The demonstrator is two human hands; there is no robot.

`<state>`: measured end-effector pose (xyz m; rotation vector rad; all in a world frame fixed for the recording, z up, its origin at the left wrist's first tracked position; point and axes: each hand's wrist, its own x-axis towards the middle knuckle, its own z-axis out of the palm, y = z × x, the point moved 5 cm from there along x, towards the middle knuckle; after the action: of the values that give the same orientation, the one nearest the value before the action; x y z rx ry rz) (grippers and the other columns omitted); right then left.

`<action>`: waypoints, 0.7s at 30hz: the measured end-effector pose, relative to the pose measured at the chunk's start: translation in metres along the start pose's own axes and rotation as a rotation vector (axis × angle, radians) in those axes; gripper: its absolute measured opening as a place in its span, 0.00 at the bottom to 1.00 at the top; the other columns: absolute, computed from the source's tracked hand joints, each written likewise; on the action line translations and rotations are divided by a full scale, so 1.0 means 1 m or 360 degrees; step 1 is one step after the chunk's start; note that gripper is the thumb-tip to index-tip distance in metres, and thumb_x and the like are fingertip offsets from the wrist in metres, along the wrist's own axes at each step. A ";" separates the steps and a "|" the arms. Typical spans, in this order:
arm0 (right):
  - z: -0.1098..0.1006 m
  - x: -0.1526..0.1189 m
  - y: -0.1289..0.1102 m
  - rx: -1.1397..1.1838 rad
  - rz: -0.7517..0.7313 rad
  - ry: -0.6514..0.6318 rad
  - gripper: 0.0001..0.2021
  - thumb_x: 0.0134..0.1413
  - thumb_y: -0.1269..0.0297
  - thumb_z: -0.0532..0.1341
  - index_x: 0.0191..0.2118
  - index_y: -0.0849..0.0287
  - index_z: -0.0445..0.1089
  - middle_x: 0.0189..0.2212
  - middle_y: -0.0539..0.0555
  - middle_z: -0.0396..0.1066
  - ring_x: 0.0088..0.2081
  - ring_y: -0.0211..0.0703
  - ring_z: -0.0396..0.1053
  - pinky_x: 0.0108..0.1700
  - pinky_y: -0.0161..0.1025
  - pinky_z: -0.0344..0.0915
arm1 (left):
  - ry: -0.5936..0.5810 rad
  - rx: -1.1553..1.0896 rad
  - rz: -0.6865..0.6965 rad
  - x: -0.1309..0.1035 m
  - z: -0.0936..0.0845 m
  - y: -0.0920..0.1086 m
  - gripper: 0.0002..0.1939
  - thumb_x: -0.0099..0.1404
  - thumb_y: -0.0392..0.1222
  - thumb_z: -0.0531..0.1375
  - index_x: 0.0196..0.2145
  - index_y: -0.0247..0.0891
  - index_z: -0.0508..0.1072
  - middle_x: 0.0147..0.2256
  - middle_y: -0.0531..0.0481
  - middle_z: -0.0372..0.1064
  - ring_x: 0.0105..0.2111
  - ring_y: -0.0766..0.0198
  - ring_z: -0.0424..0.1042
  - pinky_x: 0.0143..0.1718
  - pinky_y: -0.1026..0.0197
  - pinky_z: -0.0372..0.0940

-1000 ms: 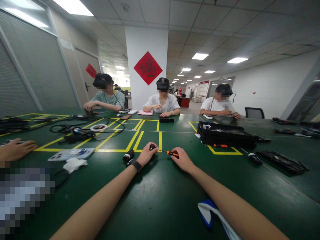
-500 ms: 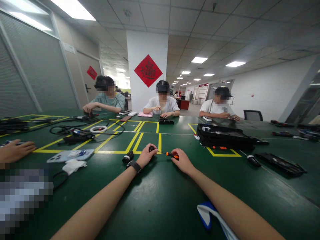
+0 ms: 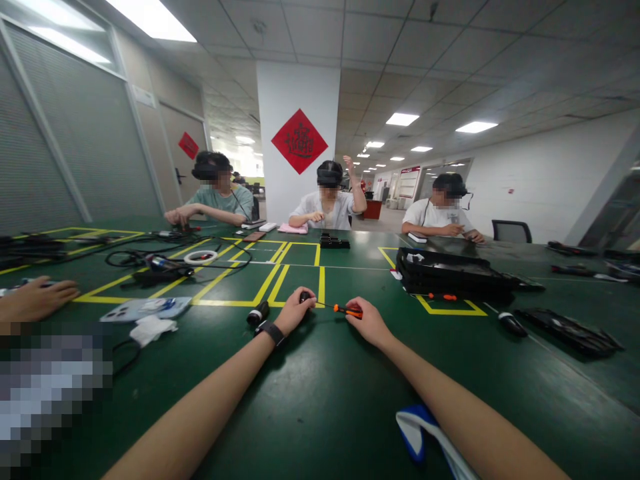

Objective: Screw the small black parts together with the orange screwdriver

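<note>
It was an office laid out like a workshop: tiled ceiling (image 3: 370,37), glazed partition (image 3: 75,127), office chair (image 3: 511,231), plus an orange-and-black screwdriver (image 3: 349,311) at the tape-marked worktop (image 3: 320,400).

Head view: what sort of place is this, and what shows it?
Probably an office used as a workshop: ceiling light panels, a green table with yellow lines, and an orange-and-black screwdriver in the right hand.

tip of screwdriver (image 3: 345,310), perhaps behind left fingers (image 3: 309,304)
</note>
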<state>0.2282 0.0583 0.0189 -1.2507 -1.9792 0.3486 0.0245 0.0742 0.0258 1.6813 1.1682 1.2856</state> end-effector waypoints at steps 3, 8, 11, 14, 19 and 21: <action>0.000 0.000 -0.003 -0.0117 -0.0021 -0.0012 0.10 0.52 0.64 0.53 0.38 0.59 0.67 0.36 0.55 0.66 0.40 0.41 0.63 0.44 0.40 0.58 | -0.0010 0.0014 -0.0011 0.000 0.000 0.000 0.10 0.53 0.45 0.54 0.32 0.37 0.65 0.25 0.53 0.65 0.27 0.66 0.66 0.30 0.63 0.60; 0.000 -0.001 -0.008 -0.0195 -0.0099 -0.0043 0.08 0.52 0.66 0.53 0.37 0.59 0.66 0.35 0.54 0.65 0.39 0.41 0.61 0.43 0.39 0.57 | -0.0013 -0.0002 0.0029 0.000 0.001 -0.003 0.10 0.54 0.45 0.54 0.32 0.38 0.65 0.25 0.54 0.65 0.26 0.66 0.66 0.30 0.63 0.60; -0.001 -0.003 -0.008 -0.0169 -0.0088 -0.0026 0.08 0.49 0.66 0.56 0.37 0.59 0.64 0.35 0.53 0.65 0.38 0.41 0.61 0.41 0.39 0.58 | -0.0022 -0.0004 0.0033 0.000 0.001 -0.003 0.10 0.54 0.46 0.54 0.32 0.38 0.65 0.25 0.54 0.65 0.26 0.66 0.65 0.30 0.63 0.60; 0.001 -0.004 -0.007 -0.0155 -0.0049 -0.0037 0.10 0.48 0.65 0.57 0.39 0.58 0.63 0.35 0.53 0.65 0.38 0.41 0.62 0.41 0.39 0.58 | -0.0023 0.0007 0.0038 0.000 0.000 -0.003 0.10 0.54 0.45 0.55 0.32 0.38 0.65 0.25 0.54 0.65 0.26 0.66 0.65 0.30 0.63 0.60; 0.002 -0.002 -0.008 -0.0196 -0.0064 -0.0013 0.10 0.55 0.64 0.50 0.40 0.60 0.66 0.37 0.56 0.65 0.41 0.42 0.61 0.44 0.39 0.56 | -0.0026 0.0017 0.0026 -0.001 0.000 -0.003 0.11 0.54 0.46 0.54 0.33 0.38 0.65 0.26 0.53 0.66 0.27 0.66 0.66 0.32 0.63 0.60; 0.002 -0.002 -0.009 -0.0214 -0.0108 -0.0032 0.11 0.56 0.66 0.49 0.37 0.60 0.67 0.35 0.55 0.65 0.40 0.41 0.61 0.44 0.39 0.56 | -0.0027 0.0036 0.0021 -0.001 0.000 -0.004 0.11 0.54 0.47 0.54 0.33 0.38 0.65 0.26 0.53 0.66 0.27 0.66 0.66 0.32 0.63 0.60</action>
<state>0.2215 0.0523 0.0222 -1.2638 -2.0857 0.1982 0.0235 0.0748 0.0223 1.7155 1.1674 1.2685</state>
